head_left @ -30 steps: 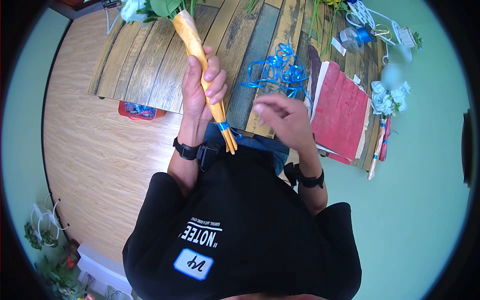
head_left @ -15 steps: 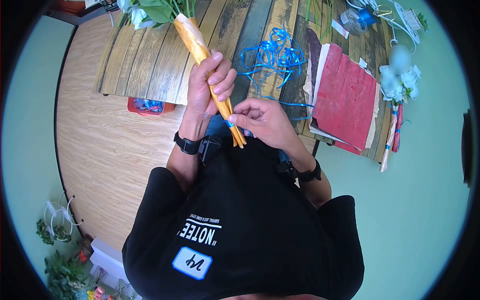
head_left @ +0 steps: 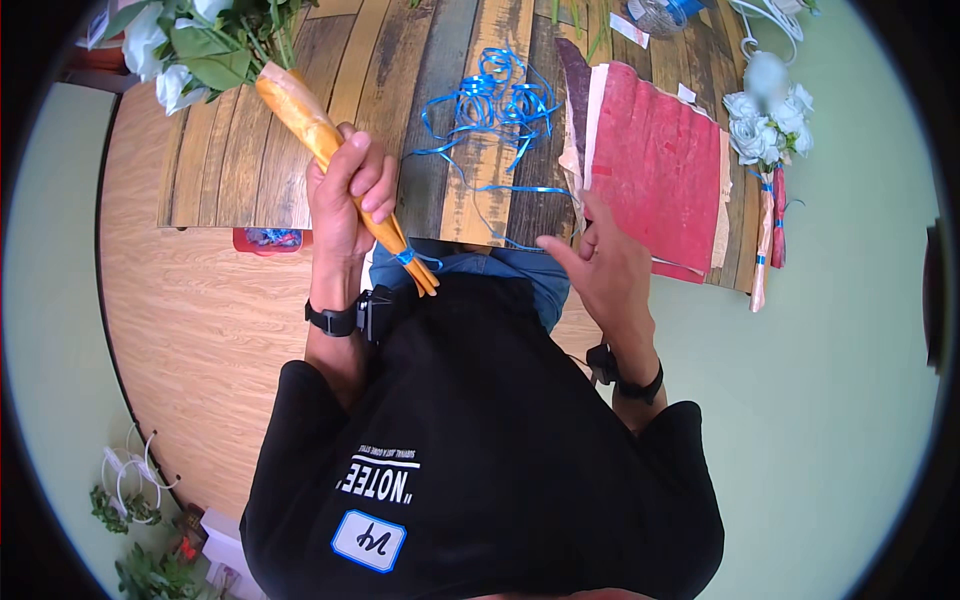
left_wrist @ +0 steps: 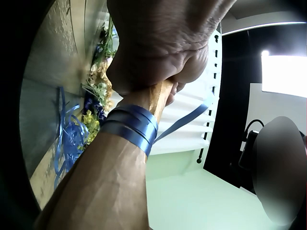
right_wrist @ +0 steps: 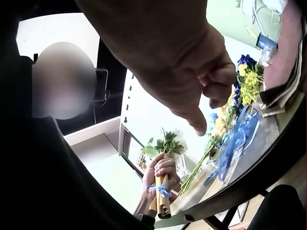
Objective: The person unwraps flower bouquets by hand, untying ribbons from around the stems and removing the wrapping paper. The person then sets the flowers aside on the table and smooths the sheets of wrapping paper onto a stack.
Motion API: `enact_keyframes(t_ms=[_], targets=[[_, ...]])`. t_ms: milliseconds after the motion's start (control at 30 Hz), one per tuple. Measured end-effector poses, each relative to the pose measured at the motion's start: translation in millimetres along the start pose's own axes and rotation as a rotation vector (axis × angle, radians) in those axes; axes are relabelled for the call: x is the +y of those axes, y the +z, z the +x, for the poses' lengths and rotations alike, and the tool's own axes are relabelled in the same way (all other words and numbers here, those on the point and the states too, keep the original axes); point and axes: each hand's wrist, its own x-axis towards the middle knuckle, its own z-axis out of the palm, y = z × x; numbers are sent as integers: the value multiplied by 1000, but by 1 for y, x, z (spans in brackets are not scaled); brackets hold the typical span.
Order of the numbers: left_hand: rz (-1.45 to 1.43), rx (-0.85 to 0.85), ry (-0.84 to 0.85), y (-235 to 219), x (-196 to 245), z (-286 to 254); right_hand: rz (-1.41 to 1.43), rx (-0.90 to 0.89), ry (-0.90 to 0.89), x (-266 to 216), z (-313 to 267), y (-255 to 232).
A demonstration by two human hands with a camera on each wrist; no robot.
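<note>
My left hand [head_left: 350, 190] grips the middle of a bouquet's stems, wrapped in orange-brown paper [head_left: 295, 105]. White flowers [head_left: 150, 45] and green leaves top the bouquet at the upper left. Blue ribbon [left_wrist: 129, 127] is wound several times round the wrap below this hand, its loose tail sticking out. At the table's front edge my right hand [head_left: 615, 270] is apart from the bouquet, with thumb and index finger spread. A strand of the blue ribbon pile [head_left: 500, 95] runs across the table close by these fingertips.
Red paper sheets [head_left: 655, 165] are stacked on the table right of the ribbon. Two smaller wrapped white bouquets [head_left: 770, 130] lie at the right edge. A ribbon spool [head_left: 660, 12] stands at the back. Below the table's left side is a red bin [head_left: 268, 240].
My right hand reached the blue band on the wrap, then drew away to the right. The left hand keeps its grip, and the bouquet now tilts further left in the head view.
</note>
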Motion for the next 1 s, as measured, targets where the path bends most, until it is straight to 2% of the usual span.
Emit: enact_keyframes(t_ms=[33, 167, 267, 333, 533, 767, 867, 1000], targets=[[25, 12, 5, 1, 0, -1, -40, -84, 3, 2, 0, 1], [76, 44, 9, 0, -1, -7, -121, -101, 4, 4, 5, 24], [77, 34, 26, -4, 0, -11, -149, -132, 68, 0, 11, 38], [74, 45, 29, -6, 1, -13, -139, -36, 41, 3, 16, 46], [47, 66, 43, -15, 2, -13, -35, 7, -85, -13, 47, 63], [-1, 75, 44, -27, 2, -10, 44, 51, -150, -34, 100, 78], [-27, 86, 44, -29, 1, -9, 5, 175, -304, -29, 121, 87], [-60, 96, 44, -28, 1, -3, 65, 72, -285, -23, 129, 81]])
